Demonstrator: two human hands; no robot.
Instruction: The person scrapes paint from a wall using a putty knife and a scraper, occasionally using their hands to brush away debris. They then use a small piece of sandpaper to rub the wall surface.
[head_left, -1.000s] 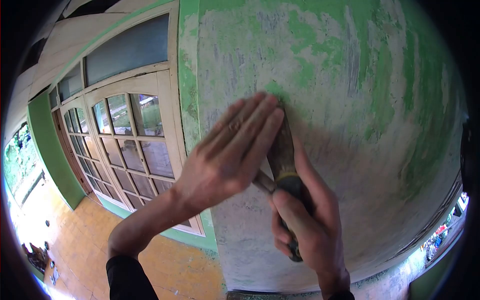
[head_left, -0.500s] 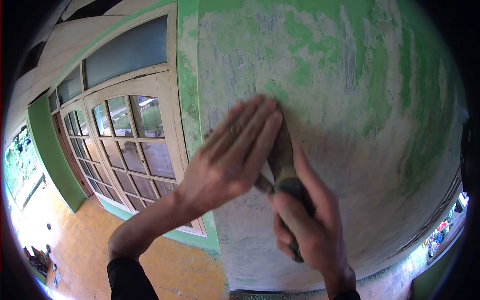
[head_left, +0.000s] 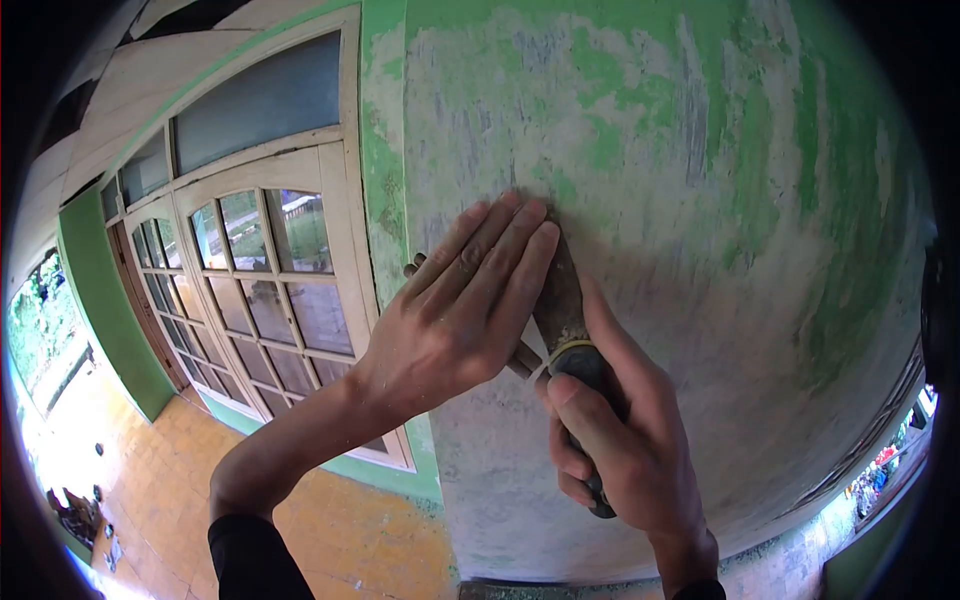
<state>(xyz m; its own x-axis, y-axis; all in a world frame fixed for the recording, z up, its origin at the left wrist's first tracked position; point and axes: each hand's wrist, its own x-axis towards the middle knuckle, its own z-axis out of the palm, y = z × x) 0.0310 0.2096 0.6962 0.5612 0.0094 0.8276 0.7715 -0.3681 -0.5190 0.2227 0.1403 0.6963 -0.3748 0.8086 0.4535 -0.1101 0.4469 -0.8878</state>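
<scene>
Our right hand (head_left: 625, 435) wraps round a scraper's handle; the scraper (head_left: 566, 320) points up a patchy green wall (head_left: 640, 160).
Our left hand (head_left: 450, 305), fingers outstretched, covers the blade's upper part; dark rods (head_left: 524, 358) jut from beneath. Leftward lie orange floor tiles (head_left: 330, 530), glazed doors (head_left: 268, 308), a green pillar (head_left: 113, 300).

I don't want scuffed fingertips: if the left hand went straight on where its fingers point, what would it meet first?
Probably the green paint patch on the wall just ahead of the left hand, though depth there is hard to judge.
</scene>
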